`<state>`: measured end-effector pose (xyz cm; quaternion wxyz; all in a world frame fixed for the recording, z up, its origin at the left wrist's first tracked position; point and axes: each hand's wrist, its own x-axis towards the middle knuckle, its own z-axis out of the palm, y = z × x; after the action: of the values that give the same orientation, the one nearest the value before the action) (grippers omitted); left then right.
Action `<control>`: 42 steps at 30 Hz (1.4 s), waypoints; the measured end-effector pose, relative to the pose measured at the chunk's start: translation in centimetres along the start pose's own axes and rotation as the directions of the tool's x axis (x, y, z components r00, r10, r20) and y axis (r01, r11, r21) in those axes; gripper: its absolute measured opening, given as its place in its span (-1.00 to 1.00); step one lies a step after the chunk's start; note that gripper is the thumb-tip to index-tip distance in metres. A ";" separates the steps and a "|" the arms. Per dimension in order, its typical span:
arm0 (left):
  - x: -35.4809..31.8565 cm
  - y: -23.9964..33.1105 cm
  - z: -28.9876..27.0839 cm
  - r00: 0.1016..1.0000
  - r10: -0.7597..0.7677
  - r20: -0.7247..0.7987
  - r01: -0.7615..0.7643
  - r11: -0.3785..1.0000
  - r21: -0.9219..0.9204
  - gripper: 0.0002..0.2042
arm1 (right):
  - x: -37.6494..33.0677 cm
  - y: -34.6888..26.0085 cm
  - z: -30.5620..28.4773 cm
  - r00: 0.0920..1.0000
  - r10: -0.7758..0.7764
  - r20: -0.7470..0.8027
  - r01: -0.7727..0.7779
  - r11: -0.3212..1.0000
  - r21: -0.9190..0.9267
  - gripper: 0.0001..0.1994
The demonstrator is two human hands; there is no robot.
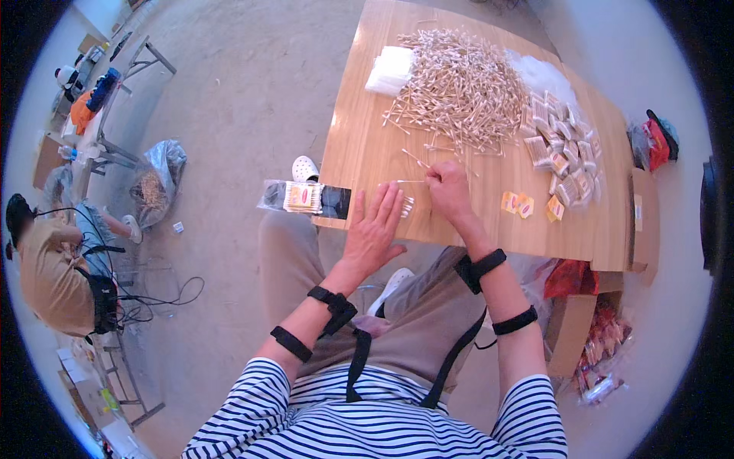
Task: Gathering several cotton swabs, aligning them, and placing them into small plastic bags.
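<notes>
Swabs [407, 206] lie in a small bunch on the wood counter [478, 227], close to its near edge, with their white tips peeking out beside the left hand [372, 226]. That hand is flat, palm down, with its fingers straight and close together. I cannot tell if anything is under it. The right hand [449, 190] is curled up, with its fingers bent in, and pinches the end of one swab [413, 181]. This swab points left to the other hand's fingertips.

Left of the hands, a full pack [303, 197] in clear plastic sits by a black sheet [336, 201] at the counter's edge. To the right are two yellow cards [518, 203], side by side.

A bit farther off, a few loose swabs [415, 158] lie above the hands. Many filled packs [569, 145] sit heaped on the right. Farther back is a big messy pile [466, 88] of swabs, with a white stack [391, 70] at its left.
</notes>
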<state>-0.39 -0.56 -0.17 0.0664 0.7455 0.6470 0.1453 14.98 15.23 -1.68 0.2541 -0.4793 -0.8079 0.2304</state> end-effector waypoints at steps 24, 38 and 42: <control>0.0 -0.1 0.2 1.000 -0.011 0.009 0.011 1.000 -0.007 0.20 | -1.1 -2.6 -0.2 0.997 0.079 0.024 -0.071 0.963 -0.259 -0.90; 0.2 -0.3 0.2 1.000 0.001 -0.017 -0.001 1.000 -0.010 0.19 | -0.6 -2.8 0.9 0.996 -0.092 0.013 0.093 0.982 -0.166 -0.88; 0.2 -0.2 0.0 1.000 -0.012 -0.016 0.011 0.999 -0.045 0.19 | 3.0 -0.9 -0.4 0.975 0.035 -0.219 -0.107 0.939 -0.328 -0.91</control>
<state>-0.53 -0.31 -0.20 0.0784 0.7390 0.6483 0.1655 13.41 17.61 -0.21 0.2436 -0.5664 -0.7860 0.0456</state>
